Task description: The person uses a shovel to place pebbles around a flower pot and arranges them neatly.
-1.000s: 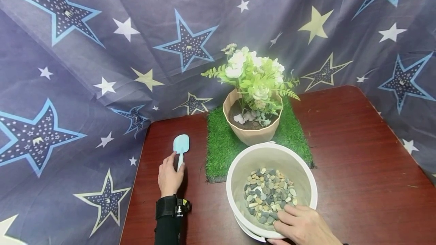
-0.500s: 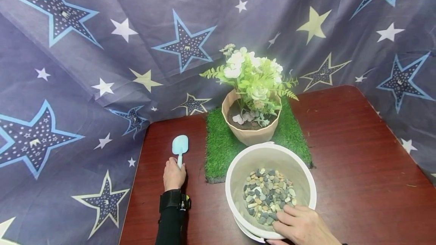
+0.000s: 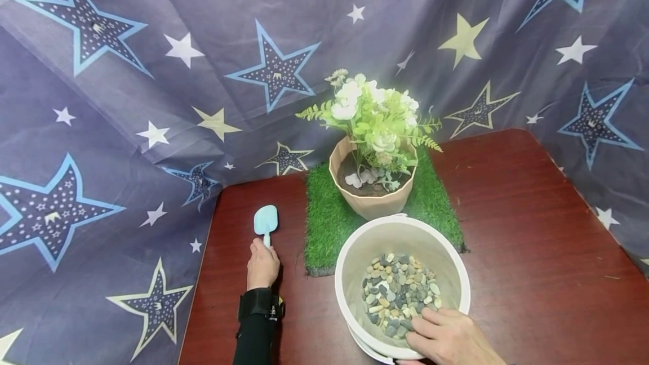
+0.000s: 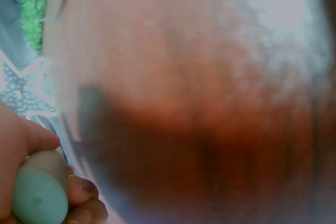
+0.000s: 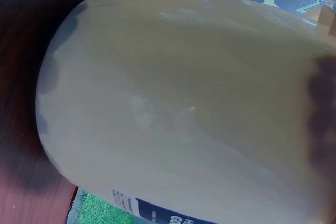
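Note:
My left hand (image 3: 262, 266) grips the handle of a light-blue toy shovel (image 3: 266, 220) at the left of the table, blade pointing away from me. In the left wrist view, the rounded end of its handle (image 4: 39, 198) shows between the thumb and curled fingers. My right hand (image 3: 448, 334) holds the near rim of a white bucket (image 3: 350, 308), fingers over the edge inside and the thumb outside, mostly hidden. Several grey and tan pebbles (image 3: 400, 289) cover the bucket's bottom. The bucket's side (image 5: 173, 108) fills most of the right wrist view.
Behind the bucket, a beige flowerpot (image 3: 375, 204) with white flowers and green leaves (image 3: 380, 120) stands on a green turf mat (image 3: 324, 241). The dark red table (image 3: 532, 230) backs onto a star-patterned curtain (image 3: 304, 4).
My left hand has slid down the shovel, from fingers near the blade to a grip on the handle. The right hand and bucket stay in place.

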Motion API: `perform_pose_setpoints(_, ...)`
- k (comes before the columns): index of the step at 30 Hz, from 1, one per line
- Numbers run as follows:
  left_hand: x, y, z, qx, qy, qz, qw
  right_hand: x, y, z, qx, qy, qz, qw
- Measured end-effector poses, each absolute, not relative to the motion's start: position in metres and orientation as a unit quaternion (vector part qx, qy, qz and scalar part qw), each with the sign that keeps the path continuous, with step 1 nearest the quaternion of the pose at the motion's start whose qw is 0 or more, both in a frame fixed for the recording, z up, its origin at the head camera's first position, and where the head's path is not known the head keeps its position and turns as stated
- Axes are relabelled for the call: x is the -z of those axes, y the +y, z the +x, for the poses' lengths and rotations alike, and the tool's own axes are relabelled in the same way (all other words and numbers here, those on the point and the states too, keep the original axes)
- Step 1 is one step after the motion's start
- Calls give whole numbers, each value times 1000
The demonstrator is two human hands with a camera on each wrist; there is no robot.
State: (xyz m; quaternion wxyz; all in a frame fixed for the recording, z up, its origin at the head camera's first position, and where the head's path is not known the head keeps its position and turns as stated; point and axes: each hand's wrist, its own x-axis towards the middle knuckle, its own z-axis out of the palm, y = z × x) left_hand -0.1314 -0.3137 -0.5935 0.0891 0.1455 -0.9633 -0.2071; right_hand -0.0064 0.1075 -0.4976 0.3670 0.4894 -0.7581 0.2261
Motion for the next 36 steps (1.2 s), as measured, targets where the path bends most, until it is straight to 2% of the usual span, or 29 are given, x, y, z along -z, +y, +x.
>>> perform_pose_setpoints(8,542,-295,-126,241,-952,104,155,498,107,-6,-222,-757,488,372)
perform_pose_setpoints(15,481,-261,-112,270,-936,47,219,493,107,-5,-226,-759,487,369)
perform_pose_setpoints(22,441,-220,-95,287,-919,-28,271,493,106,-5,-226,-760,484,370)
perform_pose_setpoints(30,419,-180,-80,269,-911,-135,281,493,107,-6,-229,-759,482,373)
perform_pose_setpoints(36,415,-160,-72,260,-909,-185,270,492,106,-5,-232,-758,482,372)
